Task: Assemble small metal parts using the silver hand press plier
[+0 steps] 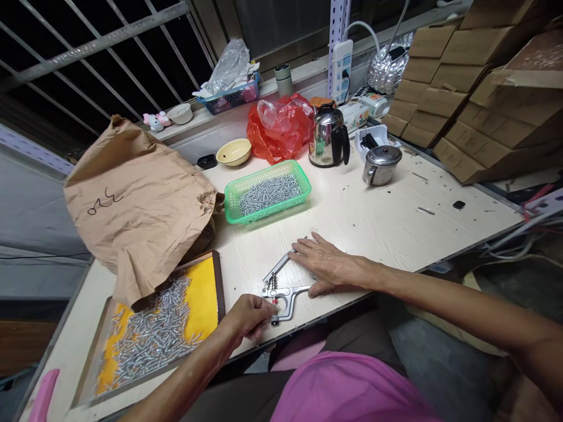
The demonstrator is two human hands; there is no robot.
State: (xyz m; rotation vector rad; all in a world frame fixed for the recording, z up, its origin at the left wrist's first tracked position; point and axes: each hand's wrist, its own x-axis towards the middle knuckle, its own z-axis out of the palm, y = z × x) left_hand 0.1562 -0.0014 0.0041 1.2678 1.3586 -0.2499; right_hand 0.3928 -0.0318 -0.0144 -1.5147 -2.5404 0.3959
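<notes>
The silver-grey metal plier-like tool (pixel 287 291) lies under my wide-spread right hand (pixel 324 265), apparently for steadiness, while my left hand (pixel 250 316), pinching what I cannot tell, meets its sprung end.

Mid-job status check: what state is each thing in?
Pliers, handles spread
Left hand, at the pliers' head
Right hand, spread over the handles
Tray, holding metal pieces
Green basket, holding metal pieces
Paper bag, crumpled, overlapping the tray
Kettle, upright, lid on
Pot, lid on
Red bag, crumpled
Flask, upright
Boxes, stacked
Yellow bowl, upright
</notes>
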